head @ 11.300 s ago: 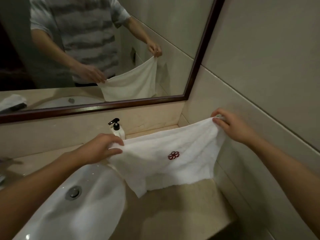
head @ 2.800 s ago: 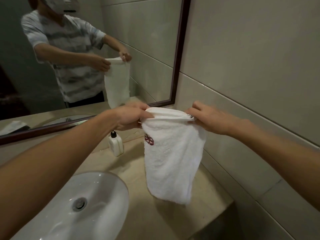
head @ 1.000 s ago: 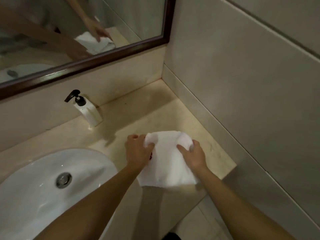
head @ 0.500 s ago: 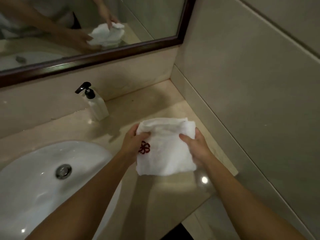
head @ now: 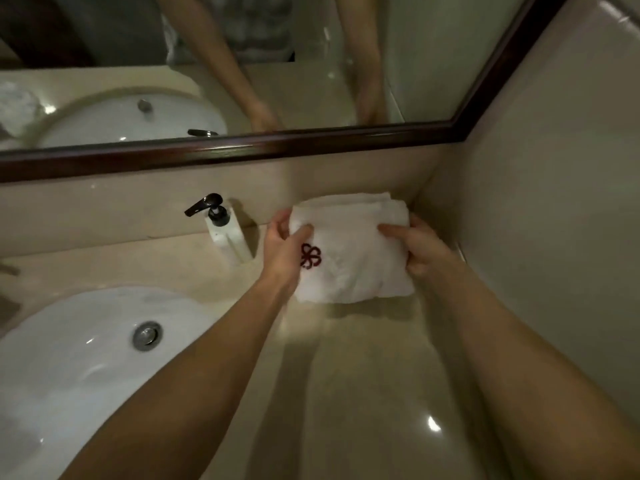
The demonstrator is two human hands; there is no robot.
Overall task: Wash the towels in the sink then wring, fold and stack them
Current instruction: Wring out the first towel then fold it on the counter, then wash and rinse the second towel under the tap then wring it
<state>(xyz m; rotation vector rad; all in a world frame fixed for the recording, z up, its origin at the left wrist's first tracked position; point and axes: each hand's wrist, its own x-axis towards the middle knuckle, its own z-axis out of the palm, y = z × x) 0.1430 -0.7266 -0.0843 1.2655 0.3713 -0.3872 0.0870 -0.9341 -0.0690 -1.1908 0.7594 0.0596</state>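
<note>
Here, from my remote seat, I see a folded white towel (head: 356,251) held at the back corner of a beige stone counter (head: 363,393), just right of the soap dispenser (head: 227,233). The left hand (head: 282,252) grips the towel's left edge, thumb on top beside a dark red flower emblem (head: 310,256), fingers curled behind. The right hand (head: 420,249) grips the right edge the same way, thumb pressed on the top face. I cannot tell whether the towel rests on the counter or hangs just above it.

The dispenser, a white bottle with a black pump, stands against the low backsplash. Left of it and nearer me, a white oval sink (head: 86,358) with a metal drain (head: 147,335) is set into the counter. Above the dispenser runs a dark wood-framed mirror (head: 242,150), reflecting both forearms and the basin. Pale tiled wall (head: 554,202) closes the corner to the dispenser's right.
</note>
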